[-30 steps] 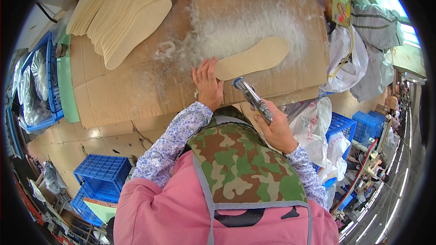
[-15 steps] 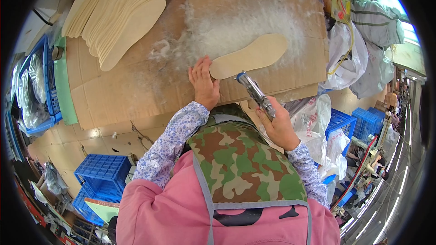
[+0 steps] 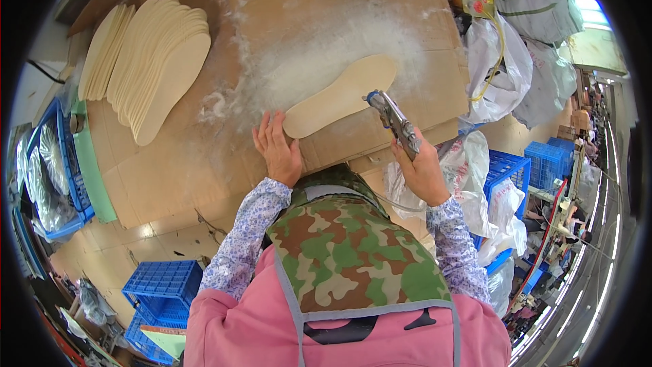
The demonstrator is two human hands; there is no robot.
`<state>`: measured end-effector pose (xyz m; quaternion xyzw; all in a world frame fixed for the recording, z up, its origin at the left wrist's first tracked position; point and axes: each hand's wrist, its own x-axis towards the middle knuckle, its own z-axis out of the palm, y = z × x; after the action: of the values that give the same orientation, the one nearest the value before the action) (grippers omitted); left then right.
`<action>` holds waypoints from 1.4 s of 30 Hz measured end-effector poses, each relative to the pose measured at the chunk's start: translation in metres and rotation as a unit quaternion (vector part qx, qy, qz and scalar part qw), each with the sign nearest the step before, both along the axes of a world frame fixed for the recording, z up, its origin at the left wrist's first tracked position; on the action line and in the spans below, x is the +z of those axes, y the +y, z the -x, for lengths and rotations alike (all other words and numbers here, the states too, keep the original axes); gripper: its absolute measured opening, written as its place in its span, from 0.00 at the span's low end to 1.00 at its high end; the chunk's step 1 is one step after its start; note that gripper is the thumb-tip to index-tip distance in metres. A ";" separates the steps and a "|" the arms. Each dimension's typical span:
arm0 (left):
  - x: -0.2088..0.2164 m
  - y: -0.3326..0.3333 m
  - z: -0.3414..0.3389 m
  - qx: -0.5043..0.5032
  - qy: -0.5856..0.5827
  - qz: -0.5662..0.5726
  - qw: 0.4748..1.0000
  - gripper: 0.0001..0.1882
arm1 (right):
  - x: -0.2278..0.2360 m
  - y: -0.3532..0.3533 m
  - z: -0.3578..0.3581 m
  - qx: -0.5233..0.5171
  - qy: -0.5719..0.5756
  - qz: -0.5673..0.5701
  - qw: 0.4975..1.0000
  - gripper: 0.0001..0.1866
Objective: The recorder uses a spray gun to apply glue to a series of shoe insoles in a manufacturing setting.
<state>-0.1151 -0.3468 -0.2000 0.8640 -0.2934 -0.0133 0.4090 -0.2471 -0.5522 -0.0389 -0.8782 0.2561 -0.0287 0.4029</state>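
A single cream insole (image 3: 339,97) lies flat on the cardboard-covered table (image 3: 204,183), over a patch of whitish spray residue. My left hand (image 3: 278,151) rests on the cardboard by the insole's near-left end, fingers stretched out; its thumb comes close to the edge, and whether they touch I cannot tell. In my right hand (image 3: 424,171) is a metal spray gun (image 3: 397,122), its blue-ringed nozzle pointing up and left toward the insole's right part. Stacked and fanned insoles (image 3: 159,68) lie at the table's far left.
Blue crates stand on the floor at left (image 3: 161,292) and right (image 3: 506,170). A blue crate of plastic-wrapped goods (image 3: 58,170) is beside the table's left edge. White plastic bags (image 3: 499,68) crowd the right side, with a yellow hose (image 3: 499,61) running over them.
The spray gun has moved slightly right and up along the insole, in my right hand. My left hand now sits slightly away from the insole's end. The whole view has shifted.
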 end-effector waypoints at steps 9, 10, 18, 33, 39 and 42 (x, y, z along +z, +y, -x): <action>0.004 0.001 0.003 -0.003 0.006 -0.012 1.000 0.37 | -0.009 -0.038 0.001 -0.051 -0.040 0.049 0.997 0.11; 0.005 0.000 0.002 -0.004 0.005 -0.014 1.000 0.37 | -0.010 -0.041 0.002 -0.057 -0.047 0.059 0.996 0.11; 0.005 0.000 0.003 -0.003 -0.005 -0.020 1.000 0.36 | -0.012 -0.047 0.015 -0.103 -0.039 0.054 0.992 0.12; 0.004 0.002 0.002 0.003 0.013 -0.011 1.000 0.35 | -0.009 0.009 0.033 -0.032 0.017 -0.015 0.999 0.12; 0.002 0.006 0.000 0.003 0.008 -0.004 1.000 0.36 | -0.010 0.019 0.032 0.000 -0.001 0.001 1.000 0.13; 0.002 0.009 -0.001 0.000 0.006 -0.001 1.000 0.36 | -0.008 0.008 0.022 -0.047 -0.028 0.022 0.998 0.11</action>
<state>-0.1145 -0.3381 -0.1983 0.8644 -0.2905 -0.0190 0.4099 -0.2687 -0.5441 -0.0465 -0.8726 0.2849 -0.0780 0.3890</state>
